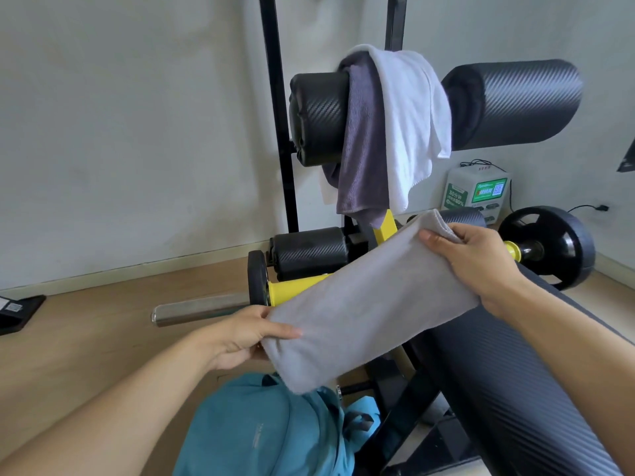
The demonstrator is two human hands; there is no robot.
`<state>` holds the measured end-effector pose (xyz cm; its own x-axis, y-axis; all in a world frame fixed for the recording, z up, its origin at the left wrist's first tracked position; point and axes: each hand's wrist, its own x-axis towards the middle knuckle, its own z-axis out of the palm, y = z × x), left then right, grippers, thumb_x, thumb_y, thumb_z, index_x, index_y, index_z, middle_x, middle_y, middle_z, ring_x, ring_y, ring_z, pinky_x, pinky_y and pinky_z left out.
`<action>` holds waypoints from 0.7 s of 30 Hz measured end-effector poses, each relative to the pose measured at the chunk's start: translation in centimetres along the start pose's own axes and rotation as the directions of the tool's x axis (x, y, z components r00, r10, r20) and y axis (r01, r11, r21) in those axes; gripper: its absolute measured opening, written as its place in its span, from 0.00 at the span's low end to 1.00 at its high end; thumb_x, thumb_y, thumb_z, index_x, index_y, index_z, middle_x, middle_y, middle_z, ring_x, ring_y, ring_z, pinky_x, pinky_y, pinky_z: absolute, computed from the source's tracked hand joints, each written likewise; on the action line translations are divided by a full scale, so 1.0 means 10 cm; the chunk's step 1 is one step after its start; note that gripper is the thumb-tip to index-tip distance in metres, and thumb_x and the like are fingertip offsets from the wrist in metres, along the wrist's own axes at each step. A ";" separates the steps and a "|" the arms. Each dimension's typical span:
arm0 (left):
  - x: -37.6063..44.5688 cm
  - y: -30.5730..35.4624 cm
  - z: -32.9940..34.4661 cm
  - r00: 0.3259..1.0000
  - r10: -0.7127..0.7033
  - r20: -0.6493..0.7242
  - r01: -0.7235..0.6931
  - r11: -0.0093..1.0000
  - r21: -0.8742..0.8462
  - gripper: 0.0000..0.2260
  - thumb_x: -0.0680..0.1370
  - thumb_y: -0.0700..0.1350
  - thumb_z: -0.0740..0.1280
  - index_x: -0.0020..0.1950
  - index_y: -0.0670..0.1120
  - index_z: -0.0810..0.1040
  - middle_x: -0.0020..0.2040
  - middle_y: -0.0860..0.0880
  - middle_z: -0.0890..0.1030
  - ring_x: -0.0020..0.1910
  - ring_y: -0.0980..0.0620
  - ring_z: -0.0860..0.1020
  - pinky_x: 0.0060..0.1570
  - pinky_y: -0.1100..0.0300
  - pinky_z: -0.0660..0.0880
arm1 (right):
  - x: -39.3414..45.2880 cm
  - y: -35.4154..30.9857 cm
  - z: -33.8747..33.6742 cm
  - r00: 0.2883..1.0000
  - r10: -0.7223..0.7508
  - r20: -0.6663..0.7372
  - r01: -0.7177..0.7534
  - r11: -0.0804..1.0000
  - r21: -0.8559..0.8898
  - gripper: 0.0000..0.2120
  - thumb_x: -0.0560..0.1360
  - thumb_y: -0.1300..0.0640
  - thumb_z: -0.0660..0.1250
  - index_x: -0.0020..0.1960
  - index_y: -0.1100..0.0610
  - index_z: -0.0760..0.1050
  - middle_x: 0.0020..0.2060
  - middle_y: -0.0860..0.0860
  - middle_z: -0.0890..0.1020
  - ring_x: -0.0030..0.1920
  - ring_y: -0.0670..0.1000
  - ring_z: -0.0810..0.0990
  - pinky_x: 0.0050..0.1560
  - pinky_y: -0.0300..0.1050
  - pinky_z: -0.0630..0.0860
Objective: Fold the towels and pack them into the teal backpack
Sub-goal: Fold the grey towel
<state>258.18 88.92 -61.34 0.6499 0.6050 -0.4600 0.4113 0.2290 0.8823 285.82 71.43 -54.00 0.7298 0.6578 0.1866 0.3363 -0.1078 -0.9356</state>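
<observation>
Two hands are holding one folded light grey towel (360, 304) in the air, stretched as a long band running from 7 o'clock up to 1 o'clock. The left hand (240, 334) is gripping the lower end, its fingers (285, 331) closed with the thumb lying across the top of the cloth. The right hand (481, 262) is gripping the upper end, its fingers (433, 237) pinched over the folded corner.

Nearest, at 6 o'clock, the teal backpack (261, 431) is sitting on the wooden floor (86, 338), directly under the lower end of the grey towel and not touching it. Whether its top is open cannot be told from here. At 4 o'clock the dark padded bench (508, 389) is slanting away, just beside the backpack.

Farther out, past the towel, a steel bar (199, 310) with yellow sleeves is lying across the floor, carrying a black weight plate (549, 245) at 2 o'clock.

Farthest, at 12 o'clock, two more towels are hanging unfolded over the black foam roller (319, 115) of the gym rack: a purple-grey towel (360, 139) underneath and a white towel (409, 115) draped over it. A white and green box (477, 190) is standing against the wall at 1 o'clock.
</observation>
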 end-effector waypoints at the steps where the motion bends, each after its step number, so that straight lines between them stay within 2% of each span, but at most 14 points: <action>1: 0.01 0.00 -0.02 0.999 0.003 -0.047 -0.006 0.998 -0.063 0.29 0.65 0.43 0.83 0.64 0.40 0.80 0.58 0.41 0.85 0.58 0.42 0.83 0.53 0.52 0.80 | 0.02 0.03 -0.01 1.000 0.012 -0.022 -0.012 1.000 -0.012 0.17 0.75 0.46 0.74 0.42 0.61 0.80 0.35 0.56 0.82 0.36 0.53 0.78 0.40 0.48 0.73; 3: 0.04 0.01 -0.05 0.988 0.015 -0.151 -0.043 0.981 -0.187 0.28 0.65 0.45 0.80 0.63 0.40 0.81 0.58 0.41 0.86 0.58 0.42 0.83 0.57 0.50 0.78 | 0.03 0.09 0.00 0.999 0.025 -0.036 -0.027 0.997 -0.075 0.19 0.76 0.46 0.73 0.42 0.62 0.78 0.34 0.57 0.80 0.36 0.53 0.76 0.38 0.48 0.71; 5: 0.05 0.04 -0.03 0.974 0.024 -0.226 -0.081 0.966 -0.245 0.25 0.69 0.45 0.79 0.64 0.41 0.81 0.56 0.43 0.86 0.58 0.42 0.83 0.54 0.51 0.79 | 0.02 0.14 0.03 0.999 0.029 -0.028 -0.033 0.985 -0.168 0.17 0.77 0.46 0.71 0.40 0.60 0.77 0.36 0.59 0.81 0.37 0.54 0.76 0.38 0.47 0.70; 8: 0.05 0.07 0.08 0.943 0.057 -0.328 -0.136 0.965 -0.223 0.17 0.75 0.43 0.76 0.62 0.42 0.80 0.53 0.43 0.87 0.52 0.44 0.84 0.44 0.54 0.78 | -0.04 0.14 0.12 1.000 0.012 0.011 -0.008 0.964 -0.267 0.14 0.79 0.47 0.66 0.42 0.57 0.77 0.41 0.59 0.83 0.39 0.57 0.78 0.37 0.48 0.69; 10: 0.04 0.11 0.17 0.916 0.121 -0.382 -0.194 0.968 -0.157 0.13 0.76 0.43 0.75 0.59 0.42 0.80 0.52 0.43 0.87 0.48 0.45 0.85 0.41 0.55 0.77 | -0.12 0.10 0.21 0.999 -0.008 0.038 0.019 0.956 -0.292 0.14 0.80 0.46 0.63 0.45 0.56 0.78 0.42 0.60 0.83 0.42 0.60 0.80 0.37 0.49 0.71; 12: 0.00 0.15 0.28 0.899 0.177 -0.400 -0.244 0.962 -0.123 0.11 0.76 0.41 0.75 0.56 0.41 0.80 0.50 0.42 0.87 0.45 0.46 0.84 0.42 0.56 0.76 | -0.20 0.06 0.34 0.998 -0.037 0.055 0.051 0.953 -0.299 0.14 0.81 0.45 0.62 0.47 0.55 0.78 0.41 0.58 0.83 0.44 0.59 0.81 0.39 0.52 0.75; 15: -0.04 0.20 0.44 0.893 0.209 -0.400 -0.271 0.957 -0.105 0.08 0.75 0.41 0.76 0.51 0.40 0.81 0.45 0.39 0.85 0.40 0.47 0.81 0.39 0.57 0.75 | -0.34 -0.02 0.57 0.993 -0.065 0.095 0.092 0.942 -0.322 0.14 0.80 0.43 0.61 0.49 0.53 0.77 0.38 0.52 0.82 0.41 0.56 0.79 0.36 0.49 0.72; 17: -0.06 0.23 0.54 0.897 0.215 -0.388 -0.272 0.957 -0.099 0.10 0.74 0.41 0.76 0.52 0.38 0.81 0.44 0.36 0.83 0.39 0.46 0.81 0.38 0.56 0.76 | -0.40 -0.03 0.72 0.988 -0.075 0.135 0.117 0.933 -0.339 0.14 0.80 0.42 0.60 0.48 0.51 0.77 0.37 0.50 0.81 0.40 0.55 0.79 0.36 0.49 0.74; 21: -0.10 0.24 0.68 0.910 0.214 -0.356 -0.264 0.960 -0.098 0.12 0.76 0.40 0.73 0.52 0.34 0.75 0.40 0.40 0.78 0.33 0.48 0.79 0.31 0.59 0.77 | -0.44 0.01 0.98 0.976 -0.098 0.196 0.172 0.899 -0.403 0.12 0.81 0.44 0.59 0.47 0.50 0.74 0.38 0.50 0.80 0.41 0.58 0.78 0.43 0.54 0.78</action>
<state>262.85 83.72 -59.46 0.4517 0.8707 -0.1945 0.1608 0.1349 0.9777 276.76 75.83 -57.83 0.5622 0.7985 0.2152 0.6676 -0.2847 -0.6880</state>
